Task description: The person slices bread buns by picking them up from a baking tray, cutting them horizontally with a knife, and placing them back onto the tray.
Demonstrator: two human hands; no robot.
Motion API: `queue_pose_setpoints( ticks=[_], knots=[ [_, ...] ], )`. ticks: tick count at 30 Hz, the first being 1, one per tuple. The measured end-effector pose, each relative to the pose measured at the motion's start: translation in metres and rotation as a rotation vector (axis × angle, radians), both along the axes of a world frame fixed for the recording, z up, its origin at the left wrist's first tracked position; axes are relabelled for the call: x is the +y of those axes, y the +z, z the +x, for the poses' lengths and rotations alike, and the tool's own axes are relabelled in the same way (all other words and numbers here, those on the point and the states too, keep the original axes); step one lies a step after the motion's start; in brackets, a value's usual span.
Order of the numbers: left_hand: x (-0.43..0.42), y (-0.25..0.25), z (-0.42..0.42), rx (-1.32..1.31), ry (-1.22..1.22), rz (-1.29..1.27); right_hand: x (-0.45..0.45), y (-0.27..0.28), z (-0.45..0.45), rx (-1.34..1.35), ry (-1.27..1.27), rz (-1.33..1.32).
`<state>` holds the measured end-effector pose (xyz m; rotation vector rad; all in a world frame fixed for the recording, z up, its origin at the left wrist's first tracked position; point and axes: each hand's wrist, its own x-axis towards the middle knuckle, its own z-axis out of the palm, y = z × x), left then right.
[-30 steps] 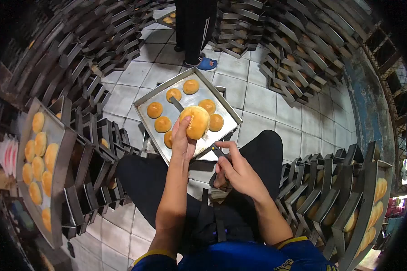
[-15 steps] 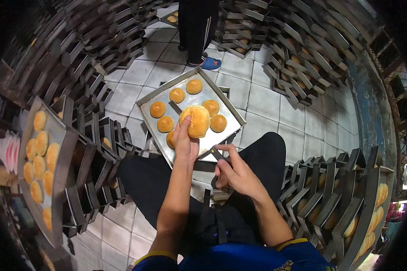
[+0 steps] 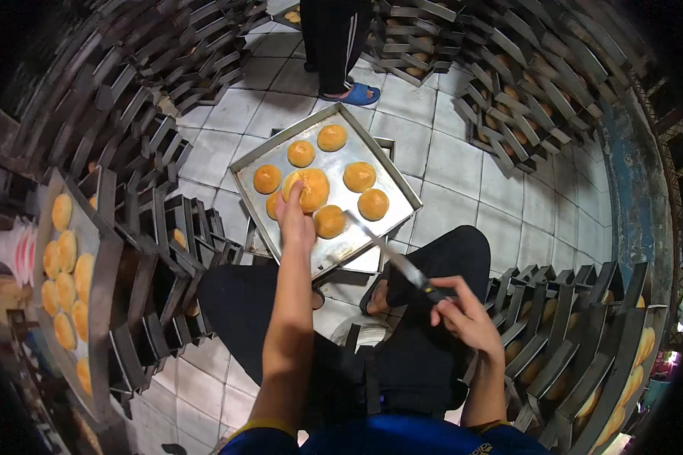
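Note:
My left hand (image 3: pixel 297 220) is closed round a golden bun (image 3: pixel 313 191), thumb on top, over the left part of a square metal tray (image 3: pixel 387 218). Several other round buns (image 3: pixel 359 177) sit on that tray, and one of them is partly hidden behind my left hand. A knife (image 3: pixel 393 256) is gripped by its black handle in my right hand (image 3: pixel 463 315), out to the right above my knee. Its long blade points up and left, with the tip close to the bun (image 3: pixel 329 221) nearest my left hand.
Stacked trays of buns rise on both sides, with a tilted tray (image 3: pixel 99 250) at left and a stack (image 3: pixel 577 341) at right. Beyond the tray a person in dark trousers and a blue slipper (image 3: pixel 360 95) stands on the tiled floor (image 3: pixel 459 163). Below me is a round metallic thing (image 3: pixel 362 331).
My right hand has drawn the knife back to the right and down, so its blade now shows in full. My left hand has moved slightly left with the bun, lower toward the tray.

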<state>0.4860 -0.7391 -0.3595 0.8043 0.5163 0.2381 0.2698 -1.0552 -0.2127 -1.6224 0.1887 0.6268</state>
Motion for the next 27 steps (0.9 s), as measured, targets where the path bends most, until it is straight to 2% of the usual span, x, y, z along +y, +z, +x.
queue_pose_setpoints(
  ticks=[1, 3, 4, 5, 6, 7, 9, 10, 12, 14, 15, 16, 18, 19, 21, 22, 23, 25, 27],
  knots=[
    [0.005, -0.017, 0.016, 0.004, -0.004, -0.001, -0.01, -0.007, -0.002, -0.007, -0.114, 0.008],
    [0.018, -0.07, 0.054, 0.164, -0.242, 0.306, -0.021, -0.02, 0.001, 0.001, -0.223, 0.018],
    [0.02, -0.095, 0.071, 0.212, -0.281, 0.484, -0.025, -0.03, 0.002, -0.029, -0.307, 0.013],
    [0.025, -0.118, 0.082, 0.21, -0.293, 0.48, -0.028, -0.039, 0.003, -0.059, -0.394, 0.007],
    [0.029, -0.14, 0.095, 0.245, -0.383, 0.662, -0.027, -0.046, 0.004, -0.019, -0.454, 0.054],
    [0.032, -0.153, 0.109, 0.275, -0.47, 0.846, -0.031, -0.055, 0.003, -0.044, -0.458, 0.073],
    [0.021, -0.158, 0.112, 0.262, -0.49, 0.964, -0.032, -0.058, 0.005, -0.071, -0.48, 0.098],
    [0.008, -0.146, 0.106, 0.282, -0.245, 1.528, -0.033, -0.059, 0.008, -0.067, -0.495, 0.097],
    [-0.013, -0.115, 0.093, -0.001, 0.019, 1.991, -0.035, -0.06, 0.011, -0.043, -0.513, 0.126],
    [-0.044, -0.12, 0.07, 0.045, -0.523, 1.25, -0.041, -0.068, 0.014, -0.036, -0.531, 0.175],
    [-0.056, -0.148, 0.06, 0.062, -0.671, 1.166, -0.043, -0.073, 0.015, -0.037, -0.534, 0.219],
    [-0.076, -0.172, 0.044, 0.157, -0.72, 1.119, -0.046, -0.078, 0.016, -0.023, -0.529, 0.258],
    [-0.103, -0.173, 0.033, 0.409, -0.93, 1.176, -0.046, -0.075, 0.018, 0.01, -0.509, 0.278],
    [-0.116, -0.175, 0.029, 0.409, -0.933, 1.173, -0.047, -0.073, 0.019, 0.027, -0.494, 0.296],
    [-0.137, -0.178, 0.02, 0.626, -0.625, 1.014, -0.048, -0.077, 0.016, 0.008, -0.489, 0.3],
    [-0.136, -0.228, 0.025, 0.589, -0.547, 0.831, -0.048, -0.077, 0.014, 0.007, -0.495, 0.311],
    [-0.141, -0.228, 0.023, 0.589, -0.549, 0.831, -0.048, -0.077, 0.013, 0.006, -0.498, 0.324],
    [-0.154, -0.22, 0.024, 0.553, -0.348, 0.647, -0.049, -0.077, 0.014, -0.006, -0.492, 0.325],
    [-0.159, -0.213, 0.027, 0.492, -0.33, 0.632, -0.051, -0.079, 0.013, -0.009, -0.492, 0.35]
  ],
)
